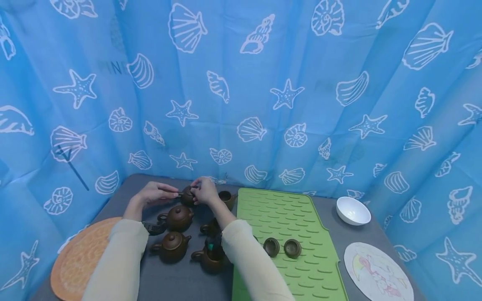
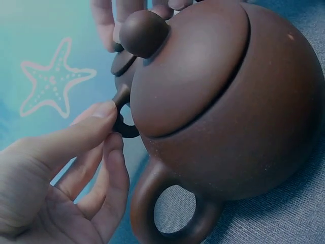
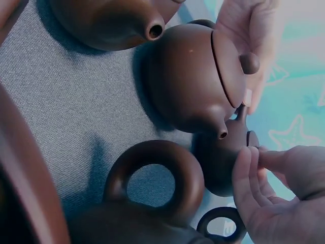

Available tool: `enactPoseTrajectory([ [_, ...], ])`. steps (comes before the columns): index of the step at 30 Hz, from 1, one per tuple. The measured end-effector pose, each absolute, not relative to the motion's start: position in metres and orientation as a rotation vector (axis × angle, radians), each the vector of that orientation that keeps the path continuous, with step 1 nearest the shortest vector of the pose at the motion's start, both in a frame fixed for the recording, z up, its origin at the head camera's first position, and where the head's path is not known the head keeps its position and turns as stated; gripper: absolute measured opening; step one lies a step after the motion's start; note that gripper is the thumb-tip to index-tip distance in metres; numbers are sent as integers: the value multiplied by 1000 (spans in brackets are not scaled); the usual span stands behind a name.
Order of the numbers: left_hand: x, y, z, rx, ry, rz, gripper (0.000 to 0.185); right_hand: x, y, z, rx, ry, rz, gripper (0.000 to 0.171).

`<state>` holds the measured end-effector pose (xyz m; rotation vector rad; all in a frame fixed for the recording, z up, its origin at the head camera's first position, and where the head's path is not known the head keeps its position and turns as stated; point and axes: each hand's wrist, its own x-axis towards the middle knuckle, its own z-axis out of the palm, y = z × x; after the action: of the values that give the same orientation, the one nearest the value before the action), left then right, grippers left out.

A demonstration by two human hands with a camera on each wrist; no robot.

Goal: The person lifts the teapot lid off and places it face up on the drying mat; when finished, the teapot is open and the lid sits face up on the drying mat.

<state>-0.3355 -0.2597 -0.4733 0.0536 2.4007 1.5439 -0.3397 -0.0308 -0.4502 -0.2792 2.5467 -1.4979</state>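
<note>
Grey felt-covered table (image 1: 188, 284) before a blue seashell-print curtain (image 1: 263, 83): at its far edge, both hands meet on a small brown clay teapot (image 1: 187, 195). Left hand (image 1: 152, 194) pinches its handle; right hand (image 1: 205, 191) fingers the lid. Four lidded teapots stand nearer; judged mid-arrangement, with two lids (image 1: 281, 247) lying on the green ribbed mat (image 1: 301, 217).

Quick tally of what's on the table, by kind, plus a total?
brown teapot: 6 (one partly hidden behind the right arm)
small brown round piece, lid or cup, on the mat: 2
green ribbed mat: 1
white bowl: 1
orange round mat: 1
round picture mat: 1
Total: 12
</note>
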Motion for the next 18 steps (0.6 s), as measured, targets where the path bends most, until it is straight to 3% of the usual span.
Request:
enactPoseTrajectory([
  [9, -334, -258, -469, 50, 2417, 1522, 44, -337, -23, -449, -327, 2496, -1602, 16],
  [18, -333, -257, -468, 95, 2396, 1555, 44, -339, 23, -439, -441, 2469, -1648, 17],
])
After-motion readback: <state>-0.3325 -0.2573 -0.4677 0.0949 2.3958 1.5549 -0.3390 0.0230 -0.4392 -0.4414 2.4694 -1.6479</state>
